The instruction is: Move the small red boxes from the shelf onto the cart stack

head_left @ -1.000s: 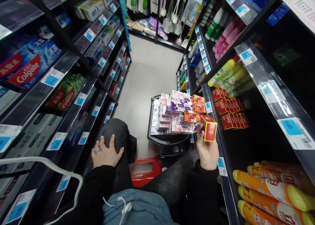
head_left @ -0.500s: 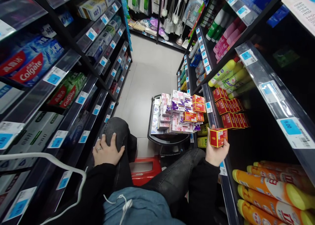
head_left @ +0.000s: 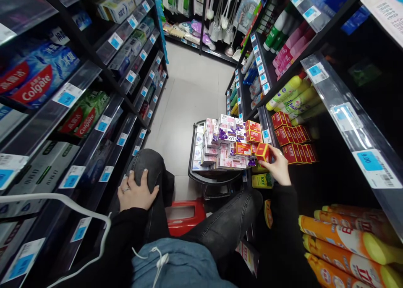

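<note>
My right hand (head_left: 278,167) is closed around a small red box (head_left: 262,151), held at the front edge of the right-hand shelf (head_left: 270,132). Just behind it stand rows of the same red boxes (head_left: 294,139) on that shelf. A little to the left is a black cart (head_left: 214,176) piled with pink, purple and red soap boxes (head_left: 228,142). My left hand (head_left: 136,192) lies flat on my left knee, fingers spread, with a ring on one finger. I am seated with both knees bent in dark jeans.
A red stool (head_left: 185,216) shows between my legs. Toothpaste shelves (head_left: 63,99) line the left side. Yellow and orange bottles (head_left: 346,242) fill the right shelves. A grey tiled aisle floor (head_left: 192,90) runs ahead to hanging brushes. A white wire loop (head_left: 63,202) crosses the lower left.
My right hand has carried the red box up and forward from in front of my chest to the shelf edge beside the red box rows. The left hand stays on my knee.
</note>
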### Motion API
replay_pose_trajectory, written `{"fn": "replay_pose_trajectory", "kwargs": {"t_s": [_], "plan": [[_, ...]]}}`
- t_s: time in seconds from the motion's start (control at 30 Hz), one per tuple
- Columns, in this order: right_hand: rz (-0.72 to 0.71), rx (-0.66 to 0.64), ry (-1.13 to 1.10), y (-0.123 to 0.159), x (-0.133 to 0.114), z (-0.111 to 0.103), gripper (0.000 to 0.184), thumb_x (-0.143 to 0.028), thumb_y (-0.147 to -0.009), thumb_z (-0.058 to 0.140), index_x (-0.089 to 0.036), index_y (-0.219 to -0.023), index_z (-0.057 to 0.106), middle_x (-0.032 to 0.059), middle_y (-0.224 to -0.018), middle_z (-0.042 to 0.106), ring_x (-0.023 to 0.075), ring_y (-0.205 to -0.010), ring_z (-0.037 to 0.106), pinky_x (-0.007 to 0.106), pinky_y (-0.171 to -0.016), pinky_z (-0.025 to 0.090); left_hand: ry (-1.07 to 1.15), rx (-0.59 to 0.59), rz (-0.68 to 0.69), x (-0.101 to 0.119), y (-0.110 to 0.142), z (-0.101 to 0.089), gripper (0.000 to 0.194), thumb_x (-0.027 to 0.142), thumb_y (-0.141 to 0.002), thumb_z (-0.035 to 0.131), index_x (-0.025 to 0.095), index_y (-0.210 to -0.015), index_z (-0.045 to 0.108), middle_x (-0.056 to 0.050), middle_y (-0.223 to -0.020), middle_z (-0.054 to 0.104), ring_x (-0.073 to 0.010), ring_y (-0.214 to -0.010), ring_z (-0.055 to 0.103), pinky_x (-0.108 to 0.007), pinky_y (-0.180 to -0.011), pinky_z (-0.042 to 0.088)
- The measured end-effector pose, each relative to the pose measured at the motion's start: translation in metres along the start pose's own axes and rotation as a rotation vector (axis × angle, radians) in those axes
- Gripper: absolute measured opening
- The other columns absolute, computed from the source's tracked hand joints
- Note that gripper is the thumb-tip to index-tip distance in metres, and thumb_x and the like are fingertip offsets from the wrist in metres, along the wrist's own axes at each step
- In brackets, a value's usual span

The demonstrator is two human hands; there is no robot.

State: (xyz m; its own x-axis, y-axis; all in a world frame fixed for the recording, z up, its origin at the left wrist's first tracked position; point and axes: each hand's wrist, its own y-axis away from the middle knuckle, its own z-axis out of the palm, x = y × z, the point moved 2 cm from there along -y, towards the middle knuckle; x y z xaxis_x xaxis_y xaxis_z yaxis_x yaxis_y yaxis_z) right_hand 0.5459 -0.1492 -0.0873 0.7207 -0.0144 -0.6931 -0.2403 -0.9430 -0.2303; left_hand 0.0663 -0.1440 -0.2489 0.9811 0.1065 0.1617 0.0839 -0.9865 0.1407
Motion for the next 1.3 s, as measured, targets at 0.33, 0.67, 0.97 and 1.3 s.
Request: {"fn": "replay_pose_trajectory", "kwargs": {"t_s": [0.33, 0.67, 0.97, 1.3], "plan": [[-0.108, -0.242, 0.284, -0.050, 0.067, 0.057, 0.065, -0.011, -0.057, 0.070, -0.018, -0.120, 0.062, 0.0114, -0.118, 0.059, 0.0295, -0.112, 0.051, 0.053, -0.102, 0.038, 0.037, -0.014, -0.013, -0.001, 0.001, -0.003, 0.076, 0.042, -0.081, 0.054, 0.010, -0.147, 0.035, -0.025, -0.154, 0.017, -0.0430, -0.137, 0.023, -0.055, -0.108, 0.023], [-0.089, -0.145, 0.265, -0.040, 0.073, 0.056, 0.048, -0.010, -0.067, 0.065, -0.022, -0.114, 0.068, 0.0103, -0.118, 0.060, 0.0276, -0.111, 0.051, 0.052, -0.100, 0.042, 0.010, -0.023, -0.023, -0.001, 0.000, -0.001, 0.076, 0.042, -0.082, 0.054, 0.012, -0.148, 0.034, -0.024, -0.154, 0.017, -0.0432, -0.138, 0.021, -0.055, -0.108, 0.023], [-0.050, 0.049, 0.394, -0.024, 0.064, 0.069, 0.046, -0.041, -0.076, 0.067, -0.018, -0.115, 0.066, 0.0138, -0.119, 0.056, 0.0287, -0.114, 0.044, 0.050, -0.102, 0.038, -0.007, -0.021, -0.015, 0.001, 0.000, -0.003, 0.076, 0.044, -0.082, 0.053, 0.011, -0.147, 0.035, -0.026, -0.153, 0.018, -0.0437, -0.138, 0.022, -0.055, -0.107, 0.024], [-0.013, 0.238, 0.396, -0.014, 0.066, 0.083, 0.040, -0.040, -0.081, 0.057, -0.016, -0.112, 0.068, 0.0126, -0.115, 0.062, 0.0258, -0.111, 0.048, 0.046, -0.103, 0.038, 0.014, -0.038, -0.016, 0.000, -0.002, -0.004, 0.077, 0.043, -0.080, 0.054, 0.011, -0.148, 0.035, -0.025, -0.153, 0.019, -0.0438, -0.137, 0.022, -0.056, -0.108, 0.023]]}}
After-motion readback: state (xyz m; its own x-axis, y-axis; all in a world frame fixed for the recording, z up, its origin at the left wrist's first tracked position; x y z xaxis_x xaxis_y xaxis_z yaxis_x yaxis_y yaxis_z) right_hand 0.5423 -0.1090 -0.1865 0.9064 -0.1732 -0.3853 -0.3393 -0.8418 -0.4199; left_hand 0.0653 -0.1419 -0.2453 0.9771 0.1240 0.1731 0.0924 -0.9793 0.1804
